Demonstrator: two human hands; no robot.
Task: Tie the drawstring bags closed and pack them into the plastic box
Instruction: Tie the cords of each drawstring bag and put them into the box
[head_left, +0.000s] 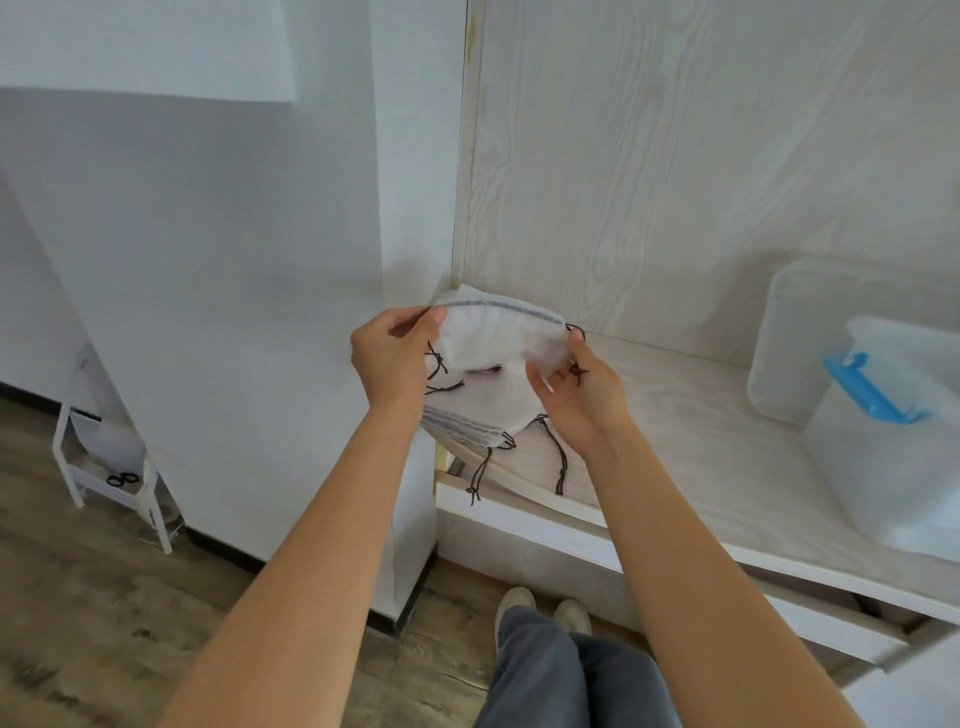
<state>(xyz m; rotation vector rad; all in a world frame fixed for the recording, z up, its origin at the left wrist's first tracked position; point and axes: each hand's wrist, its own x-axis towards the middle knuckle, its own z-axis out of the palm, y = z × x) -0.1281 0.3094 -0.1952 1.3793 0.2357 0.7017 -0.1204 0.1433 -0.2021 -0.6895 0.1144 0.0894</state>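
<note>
1. Nearest the camera, the person's grey trousers (566, 675) and pale shoes (540, 610) stand on a wood-pattern floor (104, 597).
2. Two bare forearms reach forward over the front edge of a pale wood-grain table (701, 467).
3. The left hand (389, 358) and right hand (582, 389) are apart, each pinching one end of a white drawstring bag (501, 332) held up between them; dark cords (441, 369) dangle from both ends.
4. Just beneath it, a stack of flat white bags (478, 421) lies at the table's left corner, its cords trailing over the edge.
5. Well to the right on the table sits a clear plastic box (893, 457) with a blue latch (872, 389); its lid (800, 332) leans against the wood-grain back panel (701, 156).
6. To the left, a white wall (208, 260) and a white rack (109, 483) on the floor.
</note>
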